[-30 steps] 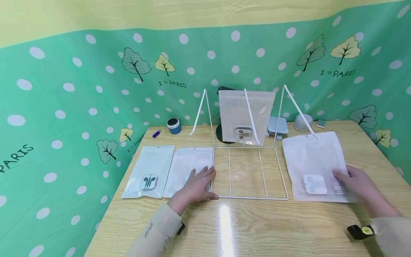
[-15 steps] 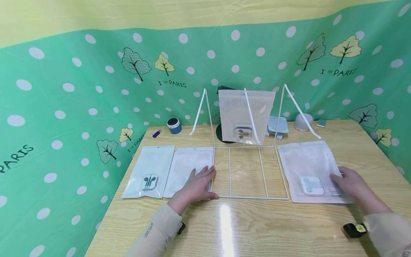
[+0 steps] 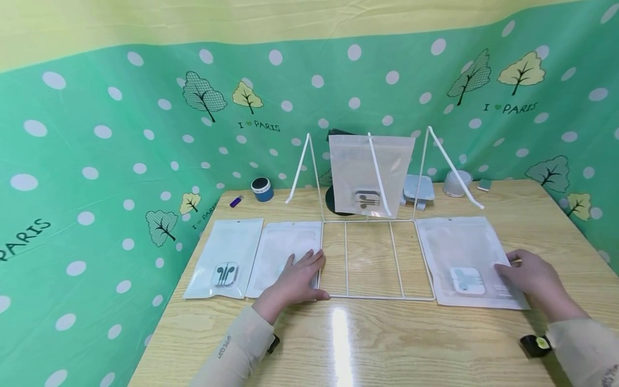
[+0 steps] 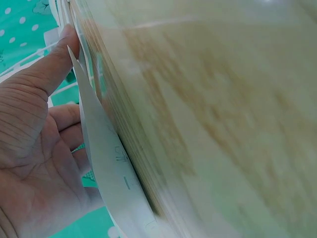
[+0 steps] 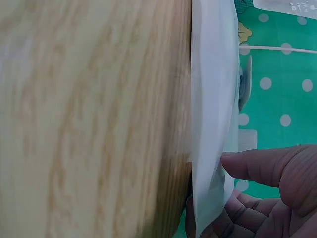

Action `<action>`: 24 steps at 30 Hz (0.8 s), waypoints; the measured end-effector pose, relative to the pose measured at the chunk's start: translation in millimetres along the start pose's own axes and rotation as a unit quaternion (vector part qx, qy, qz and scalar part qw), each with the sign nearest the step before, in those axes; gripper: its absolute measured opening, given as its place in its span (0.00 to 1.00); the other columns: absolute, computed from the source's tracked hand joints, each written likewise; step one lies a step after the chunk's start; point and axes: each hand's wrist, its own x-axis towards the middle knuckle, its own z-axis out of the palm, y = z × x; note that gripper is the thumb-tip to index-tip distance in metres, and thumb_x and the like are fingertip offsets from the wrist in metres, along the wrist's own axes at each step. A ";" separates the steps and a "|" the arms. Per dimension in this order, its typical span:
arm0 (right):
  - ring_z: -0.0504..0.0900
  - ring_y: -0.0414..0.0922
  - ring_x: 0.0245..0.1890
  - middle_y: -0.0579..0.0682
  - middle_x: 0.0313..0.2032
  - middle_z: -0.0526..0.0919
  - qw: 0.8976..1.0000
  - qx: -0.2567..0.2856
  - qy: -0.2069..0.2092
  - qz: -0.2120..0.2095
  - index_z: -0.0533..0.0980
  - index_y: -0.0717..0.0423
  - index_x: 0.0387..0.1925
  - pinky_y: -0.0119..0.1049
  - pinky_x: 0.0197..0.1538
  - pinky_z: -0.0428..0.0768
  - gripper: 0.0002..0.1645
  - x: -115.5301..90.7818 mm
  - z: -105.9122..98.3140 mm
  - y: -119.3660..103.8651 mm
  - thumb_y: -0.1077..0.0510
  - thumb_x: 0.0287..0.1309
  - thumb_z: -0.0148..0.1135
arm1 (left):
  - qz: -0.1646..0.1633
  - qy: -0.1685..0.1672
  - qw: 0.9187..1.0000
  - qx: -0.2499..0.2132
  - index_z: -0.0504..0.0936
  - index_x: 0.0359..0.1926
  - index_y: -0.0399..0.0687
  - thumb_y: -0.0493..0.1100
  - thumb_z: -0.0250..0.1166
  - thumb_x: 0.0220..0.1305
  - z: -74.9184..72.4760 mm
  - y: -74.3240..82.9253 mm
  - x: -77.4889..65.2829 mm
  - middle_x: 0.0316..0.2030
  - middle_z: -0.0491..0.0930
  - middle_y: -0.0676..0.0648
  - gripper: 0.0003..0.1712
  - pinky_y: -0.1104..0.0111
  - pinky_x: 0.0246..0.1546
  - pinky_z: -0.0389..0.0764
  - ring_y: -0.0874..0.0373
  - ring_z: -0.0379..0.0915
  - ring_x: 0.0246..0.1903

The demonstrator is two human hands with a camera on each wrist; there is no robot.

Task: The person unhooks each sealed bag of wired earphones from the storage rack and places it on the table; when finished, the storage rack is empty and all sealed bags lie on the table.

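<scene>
My right hand [image 3: 534, 277] is at the right edge of a white zip bag [image 3: 435, 252] with a boxed pair of earphones [image 3: 468, 280] inside. In the right wrist view the thumb [image 5: 252, 166] lies on the bag's face, and fingers tuck behind its edge. The bag lies beside the right side of a white wire rack [image 3: 377, 297]. My left hand [image 3: 295, 279] rests with spread fingers on the rack's left side and on a second zip bag [image 3: 285, 236]. Further left lies a third zip bag [image 3: 234, 236] with earphones showing. Another zip bag [image 3: 358, 166] hangs on the rack's middle hook.
Two white hooks, a left hook [image 3: 298, 169] and a right hook [image 3: 454, 167], jut towards me. Behind stand a blue speaker-like cylinder [image 3: 263, 189], a purple USB stick [image 3: 236, 201], a pale blue stand [image 3: 418, 189] and a clear round container [image 3: 456, 184]. A patterned curtain [image 3: 271, 156] encloses the wooden table [image 3: 401, 344].
My right hand has brought the right zip bag down and slightly left, so it now lies flat against the rack's side. My left hand has stayed in place.
</scene>
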 end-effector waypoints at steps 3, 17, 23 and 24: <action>0.72 0.67 0.42 0.77 0.46 0.69 1.000 -0.005 0.003 0.000 0.61 0.78 0.56 0.53 0.38 0.74 0.36 -1.8 -1.3 -0.2 0.49 0.64 0.57 | 0.000 -0.002 1.000 -0.001 0.60 0.73 0.44 0.68 0.69 0.50 0.4 -0.1 0.4 0.74 0.54 0.47 0.57 0.37 0.66 0.48 0.47 0.45 0.73; 0.75 0.66 0.40 0.76 0.47 0.74 0.993 -0.022 0.095 -0.060 0.61 0.77 0.58 0.54 0.36 0.71 0.36 -5.9 -7.4 -13.9 0.49 0.66 0.57 | -0.002 -0.002 1.000 0.002 0.60 0.74 0.46 0.69 0.69 0.51 1.6 -1.5 1.8 0.74 0.54 0.48 0.57 0.37 0.66 0.48 0.48 0.45 0.74; 0.73 0.67 0.46 0.73 0.49 0.74 0.985 0.005 0.106 -0.133 0.67 0.72 0.57 0.55 0.39 0.76 0.31 1.3 0.5 -39.4 0.48 0.68 0.56 | -0.001 0.001 1.000 -0.001 0.61 0.73 0.45 0.68 0.70 0.50 1.5 -0.9 0.8 0.74 0.55 0.47 0.57 0.37 0.66 0.48 0.47 0.46 0.73; 0.73 0.67 0.47 0.73 0.49 0.74 0.983 0.011 0.107 -0.149 0.68 0.72 0.56 0.56 0.40 0.76 0.30 2.9 2.4 -43.8 0.48 0.68 0.56 | -0.001 0.002 1.000 -0.002 0.61 0.73 0.44 0.68 0.70 0.50 1.6 -0.7 0.7 0.74 0.55 0.47 0.57 0.37 0.66 0.48 0.47 0.46 0.73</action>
